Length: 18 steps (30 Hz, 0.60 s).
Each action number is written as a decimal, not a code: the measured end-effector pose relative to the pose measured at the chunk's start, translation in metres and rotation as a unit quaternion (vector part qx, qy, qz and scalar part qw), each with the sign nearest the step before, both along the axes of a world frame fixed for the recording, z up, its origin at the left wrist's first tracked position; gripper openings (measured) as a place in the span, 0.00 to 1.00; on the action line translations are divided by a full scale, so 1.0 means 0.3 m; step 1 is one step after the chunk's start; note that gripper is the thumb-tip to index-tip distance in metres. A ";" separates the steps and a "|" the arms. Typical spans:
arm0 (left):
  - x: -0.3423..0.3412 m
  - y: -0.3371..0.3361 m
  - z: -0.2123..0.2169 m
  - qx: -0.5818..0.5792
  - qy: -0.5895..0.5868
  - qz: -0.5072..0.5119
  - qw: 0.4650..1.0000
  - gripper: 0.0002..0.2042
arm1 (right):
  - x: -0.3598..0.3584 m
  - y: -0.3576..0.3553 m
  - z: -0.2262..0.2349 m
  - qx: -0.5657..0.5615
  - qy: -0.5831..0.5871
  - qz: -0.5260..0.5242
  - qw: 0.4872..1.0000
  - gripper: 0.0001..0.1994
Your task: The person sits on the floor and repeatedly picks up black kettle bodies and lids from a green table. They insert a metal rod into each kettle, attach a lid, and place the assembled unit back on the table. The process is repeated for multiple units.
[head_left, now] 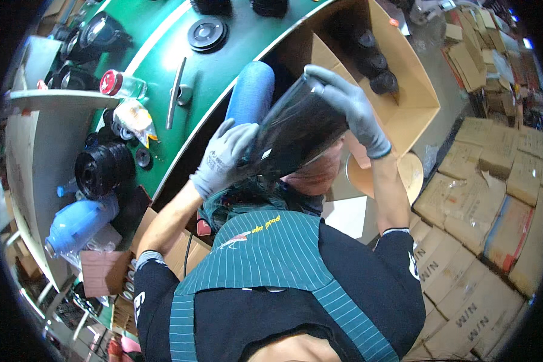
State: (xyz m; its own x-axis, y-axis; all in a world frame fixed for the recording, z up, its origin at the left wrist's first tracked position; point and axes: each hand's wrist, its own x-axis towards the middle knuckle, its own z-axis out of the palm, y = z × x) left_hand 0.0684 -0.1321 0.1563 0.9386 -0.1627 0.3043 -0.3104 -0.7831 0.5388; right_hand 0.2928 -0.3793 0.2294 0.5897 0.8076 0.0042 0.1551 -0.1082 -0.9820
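Note:
Between my two gloved hands, above my lap, is a glossy black plastic bag, held at a slant and partly see-through along its edges. Grey-gloved fingers of my left hand close on its left edge. My right hand, also in a grey glove, grips its upper right corner with the fingers bent over the top. Whether anything lies inside the bag cannot be made out. Behind it, next to the table edge, is a blue rounded thing, partly covered by the bag and my left hand.
On the green table at the left lie a black disc, a metal rod and a red-lidded jar. Black spools stand farther left. An open cardboard box holds black parts. Stacked cartons fill the right.

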 end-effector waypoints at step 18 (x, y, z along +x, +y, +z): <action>0.272 0.091 0.270 -0.189 0.188 -0.044 0.963 0.28 | -0.161 0.164 -0.139 0.258 0.461 -0.188 0.828 0.43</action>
